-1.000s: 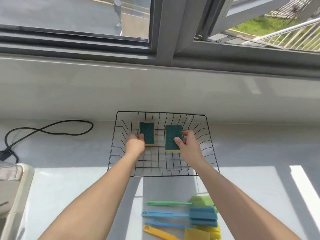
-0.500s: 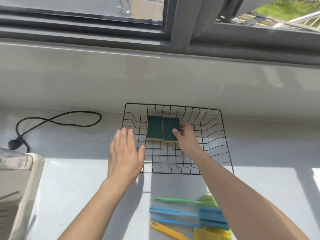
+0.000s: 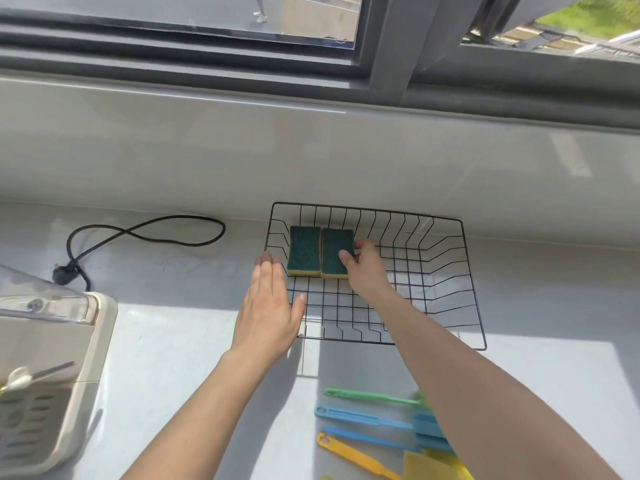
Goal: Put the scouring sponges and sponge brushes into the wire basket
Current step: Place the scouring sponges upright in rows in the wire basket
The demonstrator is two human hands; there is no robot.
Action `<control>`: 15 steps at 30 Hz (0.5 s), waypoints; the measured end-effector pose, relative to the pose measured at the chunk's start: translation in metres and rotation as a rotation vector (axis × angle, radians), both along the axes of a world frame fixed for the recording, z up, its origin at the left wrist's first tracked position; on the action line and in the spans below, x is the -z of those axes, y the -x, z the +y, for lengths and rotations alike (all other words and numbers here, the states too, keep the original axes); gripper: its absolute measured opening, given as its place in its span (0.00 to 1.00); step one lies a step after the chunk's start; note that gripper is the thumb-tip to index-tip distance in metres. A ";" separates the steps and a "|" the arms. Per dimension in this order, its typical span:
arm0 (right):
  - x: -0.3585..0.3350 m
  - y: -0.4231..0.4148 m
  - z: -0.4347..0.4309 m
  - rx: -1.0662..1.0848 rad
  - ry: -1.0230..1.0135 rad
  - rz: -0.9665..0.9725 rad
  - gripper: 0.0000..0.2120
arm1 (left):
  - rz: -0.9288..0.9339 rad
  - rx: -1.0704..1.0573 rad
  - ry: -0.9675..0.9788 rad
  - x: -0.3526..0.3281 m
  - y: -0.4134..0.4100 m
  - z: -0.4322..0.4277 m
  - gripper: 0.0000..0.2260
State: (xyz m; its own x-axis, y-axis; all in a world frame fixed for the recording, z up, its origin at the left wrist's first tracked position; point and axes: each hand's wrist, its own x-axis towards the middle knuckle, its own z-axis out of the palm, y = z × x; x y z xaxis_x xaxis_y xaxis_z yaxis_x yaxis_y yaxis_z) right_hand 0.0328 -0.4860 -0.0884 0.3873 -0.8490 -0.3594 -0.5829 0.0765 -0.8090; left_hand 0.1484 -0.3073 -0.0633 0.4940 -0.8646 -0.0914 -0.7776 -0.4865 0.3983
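A pale bench (image 3: 173, 358) below a window (image 3: 207, 22) carries the wire basket (image 3: 450, 237); the right hand (image 3: 367, 268) pinches one scouring sponge (image 3: 334, 251), the left hand (image 3: 270, 306) hovers flat, empty.

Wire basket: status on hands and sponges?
Left hand open, flat, at the wire basket left edge. Right hand fingers on the right scouring sponge; left sponge lies beside it. Sponge brushes on the counter, not yet moved.

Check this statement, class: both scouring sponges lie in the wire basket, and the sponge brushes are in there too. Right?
Half right. The head view shows both scouring sponges in the wire basket, but the sponge brushes lie on the counter, in front of it.
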 end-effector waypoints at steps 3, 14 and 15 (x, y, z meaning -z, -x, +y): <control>-0.002 -0.003 0.001 0.016 0.007 0.027 0.17 | 0.027 -0.001 -0.005 -0.001 -0.001 0.000 0.34; -0.052 0.061 0.090 0.064 0.221 0.026 0.19 | 0.124 -0.093 0.006 -0.039 0.014 0.116 0.31; -0.056 0.071 0.108 0.054 0.229 0.019 0.17 | 0.138 -0.091 0.000 -0.041 0.021 0.134 0.30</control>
